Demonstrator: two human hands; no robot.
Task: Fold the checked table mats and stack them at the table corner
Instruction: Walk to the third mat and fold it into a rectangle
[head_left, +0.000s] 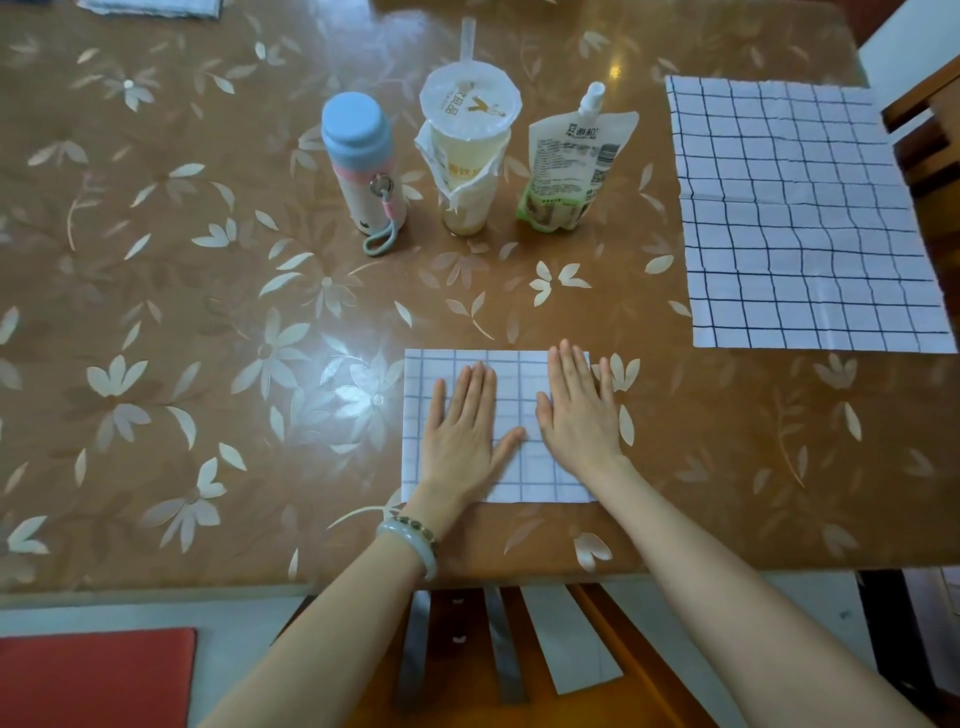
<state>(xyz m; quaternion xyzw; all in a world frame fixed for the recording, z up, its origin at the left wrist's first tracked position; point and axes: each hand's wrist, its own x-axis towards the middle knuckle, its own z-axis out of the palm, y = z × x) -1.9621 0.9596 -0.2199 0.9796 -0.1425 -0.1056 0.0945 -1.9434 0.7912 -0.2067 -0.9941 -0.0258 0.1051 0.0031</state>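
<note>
A folded white mat with blue checks (519, 374) lies near the table's front edge. My left hand (465, 434) presses flat on its left half, fingers straight. My right hand (576, 410) lies flat on its right half, fingertips at the mat's far edge. A second checked mat (800, 213) lies spread open and unfolded at the table's right side, reaching the right edge. Another cloth (156, 8) shows partly at the far left edge of the view.
In the middle of the brown flowered table (208, 312) stand a blue-capped bottle (363, 166), a sealed drink cup with a straw (467, 150) and a spouted pouch (574, 161). A wooden chair (649, 675) sits below the front edge; a red cushion (93, 675) lies lower left.
</note>
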